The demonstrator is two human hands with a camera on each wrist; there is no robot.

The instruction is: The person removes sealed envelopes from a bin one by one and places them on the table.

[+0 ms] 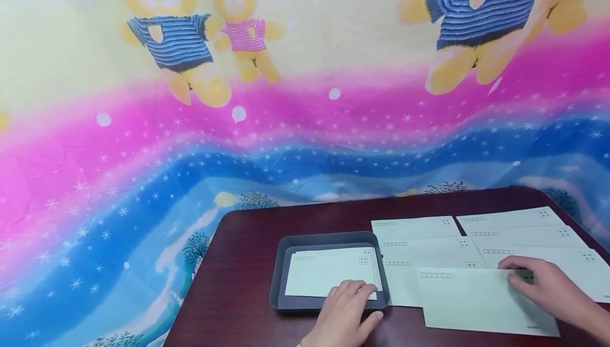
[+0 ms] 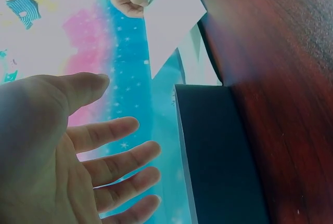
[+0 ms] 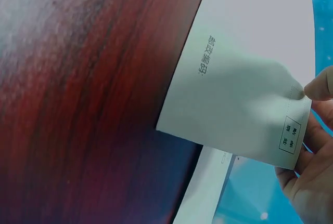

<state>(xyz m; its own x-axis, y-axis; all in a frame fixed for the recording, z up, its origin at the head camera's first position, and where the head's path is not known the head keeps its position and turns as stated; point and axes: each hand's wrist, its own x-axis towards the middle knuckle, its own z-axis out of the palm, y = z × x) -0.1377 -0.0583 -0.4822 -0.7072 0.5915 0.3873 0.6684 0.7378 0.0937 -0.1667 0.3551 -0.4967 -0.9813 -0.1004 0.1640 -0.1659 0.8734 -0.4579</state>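
My right hand [image 1: 548,286] pinches a pale envelope [image 1: 476,299] by its upper right edge. That envelope is raised at a tilt near the table's front edge. In the right wrist view, the thumb lies on its printed face by the stamp box and the other fingers are behind. My left hand [image 1: 345,312] is over the front right part of a dark grey tray [image 1: 329,241], its fingers spread and relaxed in the left wrist view, holding nothing. Inside the tray lie slightly offset envelopes [image 1: 324,278]; how many is hidden.
Right of the tray, several envelopes overlap in a left column [image 1: 412,228] and a right column [image 1: 505,221]. All rest on a dark red-brown table [image 1: 238,283]. A bear-printed cloth [image 1: 305,114] hangs behind the table's far edge.
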